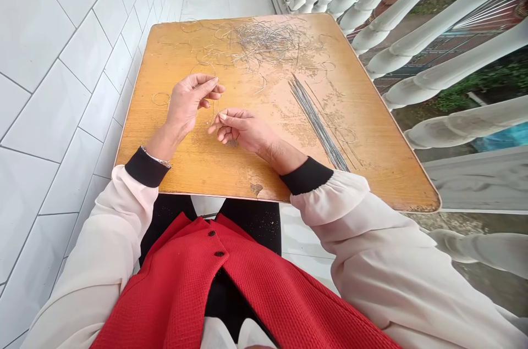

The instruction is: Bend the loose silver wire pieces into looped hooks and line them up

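Over the near left part of the wooden table [264, 173], my left hand [190, 97] is closed in a pinch, thumb pressed to the fingers. Lower and to its right is my right hand [243, 128], also pinched, its palm turned inward. A thin wire [215, 110] runs between the fingertips of both hands; its ends are too fine to make out. To the right of my hands lies a straight bundle of grey wires [315, 121]. Farther back spreads a tangled heap of wires [268, 41].
Loose curled wire [160, 99] lies left of my left hand. A white tiled wall [82, 90] runs close along the left. White balusters [396, 52] stand along the table's right side. The table's near edge is close to my lap.
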`<action>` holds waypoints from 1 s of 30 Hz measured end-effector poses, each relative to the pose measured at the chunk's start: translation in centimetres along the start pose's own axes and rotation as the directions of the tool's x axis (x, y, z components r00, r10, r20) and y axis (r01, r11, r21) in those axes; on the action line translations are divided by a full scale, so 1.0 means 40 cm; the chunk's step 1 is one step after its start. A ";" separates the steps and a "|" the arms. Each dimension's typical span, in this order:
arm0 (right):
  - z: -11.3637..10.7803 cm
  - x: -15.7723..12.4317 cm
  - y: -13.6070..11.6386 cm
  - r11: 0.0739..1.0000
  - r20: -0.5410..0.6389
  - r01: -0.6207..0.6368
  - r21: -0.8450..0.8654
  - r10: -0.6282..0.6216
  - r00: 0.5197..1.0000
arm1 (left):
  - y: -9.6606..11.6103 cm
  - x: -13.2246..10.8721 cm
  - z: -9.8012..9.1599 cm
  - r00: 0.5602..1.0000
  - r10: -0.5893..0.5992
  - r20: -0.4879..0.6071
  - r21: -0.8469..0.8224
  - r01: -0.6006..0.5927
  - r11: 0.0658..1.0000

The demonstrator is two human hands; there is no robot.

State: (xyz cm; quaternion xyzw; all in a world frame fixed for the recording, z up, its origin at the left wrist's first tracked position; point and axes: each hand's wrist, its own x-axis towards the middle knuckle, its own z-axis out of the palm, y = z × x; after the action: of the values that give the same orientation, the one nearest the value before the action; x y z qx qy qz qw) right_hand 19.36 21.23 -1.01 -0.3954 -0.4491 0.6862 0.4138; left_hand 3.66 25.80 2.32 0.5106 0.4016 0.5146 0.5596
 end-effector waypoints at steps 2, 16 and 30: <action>0.000 0.002 0.003 0.999 -0.019 0.000 -0.034 -0.001 1.000 | 0.005 -0.002 0.002 1.000 -0.014 -0.017 0.009 0.014 1.000; -0.006 0.018 0.031 0.987 -0.057 0.033 -0.156 -0.042 0.997 | 0.010 -0.001 -0.002 0.999 -0.017 -0.038 -0.049 0.015 0.999; -0.026 0.012 0.023 0.954 -0.077 0.076 -0.289 -0.103 0.992 | 0.012 -0.005 -0.001 1.000 -0.022 0.007 0.020 0.022 1.000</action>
State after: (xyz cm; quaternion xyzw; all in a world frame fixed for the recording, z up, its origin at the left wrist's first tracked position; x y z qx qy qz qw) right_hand 19.96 21.73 -2.25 -0.4612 -0.5415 0.5759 0.4031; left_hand 3.51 25.60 2.78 0.5135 0.4100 0.5026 0.5618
